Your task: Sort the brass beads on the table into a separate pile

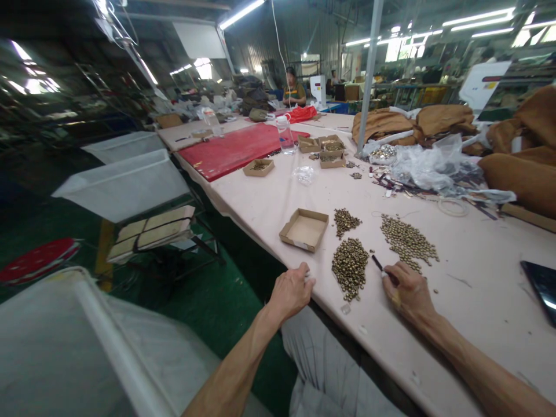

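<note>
My left hand rests at the near edge of the pale pink table, its fingers curled over the edge; I cannot see anything in them. My right hand lies on the table, closed on a thin dark stick-like tool whose tip points toward a pile of small brass-coloured metal pieces. A second pile lies farther back and a third, wider spread lies just beyond my right hand. An open shallow cardboard box sits left of the piles.
Several small cardboard boxes, a plastic bottle and a red mat lie farther along the table. Crumpled clear plastic and brown fabric fill the right. A dark phone lies at the right edge. White bins stand left. A person sits at the far end.
</note>
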A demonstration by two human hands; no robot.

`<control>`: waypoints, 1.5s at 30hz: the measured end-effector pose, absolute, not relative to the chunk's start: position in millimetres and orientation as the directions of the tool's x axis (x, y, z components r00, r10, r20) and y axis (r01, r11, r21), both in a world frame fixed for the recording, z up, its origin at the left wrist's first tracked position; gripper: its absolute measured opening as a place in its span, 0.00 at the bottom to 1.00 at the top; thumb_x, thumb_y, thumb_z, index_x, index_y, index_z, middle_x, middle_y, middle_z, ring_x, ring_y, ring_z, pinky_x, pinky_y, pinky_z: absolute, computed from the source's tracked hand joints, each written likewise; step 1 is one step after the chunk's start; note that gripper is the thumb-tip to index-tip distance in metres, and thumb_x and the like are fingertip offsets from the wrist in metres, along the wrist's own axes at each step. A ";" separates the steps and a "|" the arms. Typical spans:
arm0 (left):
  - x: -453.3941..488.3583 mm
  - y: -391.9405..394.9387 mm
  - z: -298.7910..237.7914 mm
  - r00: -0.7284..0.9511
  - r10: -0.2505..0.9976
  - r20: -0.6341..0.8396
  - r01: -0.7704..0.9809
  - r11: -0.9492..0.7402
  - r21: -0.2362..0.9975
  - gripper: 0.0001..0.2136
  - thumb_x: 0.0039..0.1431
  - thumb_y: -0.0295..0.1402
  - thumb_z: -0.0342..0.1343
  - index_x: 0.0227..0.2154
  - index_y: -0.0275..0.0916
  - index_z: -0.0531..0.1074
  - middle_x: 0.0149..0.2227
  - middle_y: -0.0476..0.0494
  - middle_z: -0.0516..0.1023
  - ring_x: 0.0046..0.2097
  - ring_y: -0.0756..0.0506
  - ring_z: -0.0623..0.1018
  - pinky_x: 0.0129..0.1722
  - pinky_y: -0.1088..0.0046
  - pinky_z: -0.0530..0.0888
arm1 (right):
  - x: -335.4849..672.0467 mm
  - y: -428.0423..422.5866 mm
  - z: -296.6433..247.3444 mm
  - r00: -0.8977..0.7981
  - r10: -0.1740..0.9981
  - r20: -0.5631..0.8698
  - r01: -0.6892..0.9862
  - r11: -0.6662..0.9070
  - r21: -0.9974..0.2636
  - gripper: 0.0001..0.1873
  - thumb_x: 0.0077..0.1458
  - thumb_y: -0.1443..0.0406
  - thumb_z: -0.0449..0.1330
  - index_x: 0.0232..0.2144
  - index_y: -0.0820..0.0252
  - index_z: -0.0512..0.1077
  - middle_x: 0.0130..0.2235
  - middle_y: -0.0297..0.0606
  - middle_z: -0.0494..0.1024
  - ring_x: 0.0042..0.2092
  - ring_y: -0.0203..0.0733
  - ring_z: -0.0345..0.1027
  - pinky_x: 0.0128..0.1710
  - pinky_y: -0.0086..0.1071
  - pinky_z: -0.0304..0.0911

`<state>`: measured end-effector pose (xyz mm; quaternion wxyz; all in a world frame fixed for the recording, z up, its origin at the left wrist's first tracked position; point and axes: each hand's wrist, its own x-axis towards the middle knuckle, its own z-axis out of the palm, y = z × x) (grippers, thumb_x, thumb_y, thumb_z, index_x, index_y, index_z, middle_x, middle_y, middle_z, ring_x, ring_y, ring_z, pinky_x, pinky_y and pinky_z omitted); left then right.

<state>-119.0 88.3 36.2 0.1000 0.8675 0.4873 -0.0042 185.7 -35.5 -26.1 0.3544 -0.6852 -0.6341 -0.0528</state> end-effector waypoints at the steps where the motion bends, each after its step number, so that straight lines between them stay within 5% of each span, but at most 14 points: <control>1: -119.2 88.5 35.8 0.526 0.844 -0.104 0.846 -0.507 0.166 0.13 0.68 0.43 0.47 0.49 0.43 0.64 0.40 0.39 0.80 0.45 0.39 0.81 0.44 0.67 0.70 | 185.6 -36.0 -26.0 0.184 0.831 0.525 0.907 0.062 -0.416 0.10 0.59 0.66 0.55 0.38 0.60 0.75 0.32 0.37 0.71 0.31 0.37 0.64 0.34 0.30 0.58; 16: -119.2 88.2 36.3 0.536 0.839 -0.097 0.841 -0.521 0.145 0.13 0.68 0.43 0.46 0.49 0.43 0.64 0.39 0.40 0.81 0.44 0.38 0.81 0.43 0.66 0.71 | 189.1 -28.2 -32.0 0.113 0.831 0.544 0.910 0.133 -0.392 0.09 0.60 0.66 0.56 0.40 0.59 0.75 0.33 0.38 0.72 0.33 0.38 0.65 0.35 0.31 0.60; 45: -120.8 87.6 41.7 0.533 0.840 -0.095 0.842 -0.517 0.156 0.12 0.67 0.42 0.46 0.47 0.43 0.64 0.40 0.40 0.81 0.44 0.38 0.81 0.44 0.66 0.71 | 195.5 -10.0 -35.7 0.152 0.838 0.524 0.956 0.009 -0.293 0.11 0.59 0.66 0.54 0.40 0.60 0.76 0.35 0.40 0.73 0.34 0.39 0.66 0.36 0.31 0.58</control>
